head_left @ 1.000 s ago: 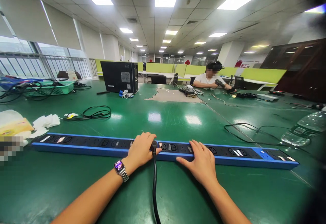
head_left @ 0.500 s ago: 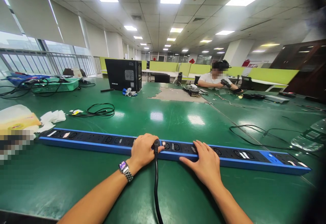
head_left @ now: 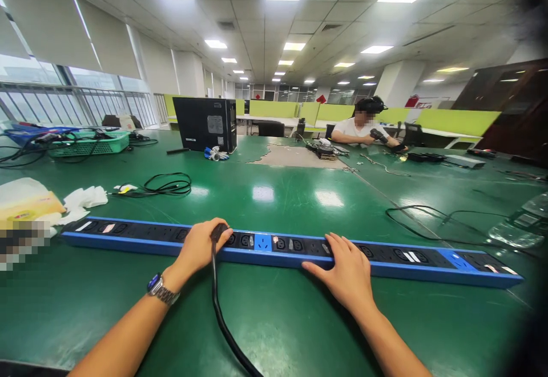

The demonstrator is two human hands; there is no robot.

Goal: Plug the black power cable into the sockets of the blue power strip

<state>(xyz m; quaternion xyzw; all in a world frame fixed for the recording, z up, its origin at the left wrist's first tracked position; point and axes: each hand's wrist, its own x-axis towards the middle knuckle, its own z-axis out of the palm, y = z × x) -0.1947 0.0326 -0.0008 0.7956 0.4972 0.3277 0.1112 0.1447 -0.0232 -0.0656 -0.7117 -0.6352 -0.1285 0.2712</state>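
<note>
A long blue power strip [head_left: 257, 259] with black sockets lies across the green table. My left hand [head_left: 201, 244], wearing a watch, is closed on a black power plug [head_left: 220, 232] held at the strip, left of its middle. Whether the plug's pins sit in a socket is hidden. From the plug a thick black cord [head_left: 218, 314] runs down toward me. Just right of the hand, a blue socket [head_left: 262, 243] shows uncovered. My right hand [head_left: 345, 268] rests on the strip with fingers spread, the thumb on its near side and the fingertips over the top.
A coiled black cable [head_left: 166, 185] and crumpled tissues [head_left: 85, 197] lie beyond the strip's left half. Farther back stand a black computer case [head_left: 201, 124] and a green basket [head_left: 92, 144]. A plastic bottle [head_left: 528, 220] lies at right. Across the table sits another person [head_left: 357, 131].
My left hand has moved left along the strip with the plug, uncovering the blue socket in the middle. The cord swung left with it. My right hand stays in place.
</note>
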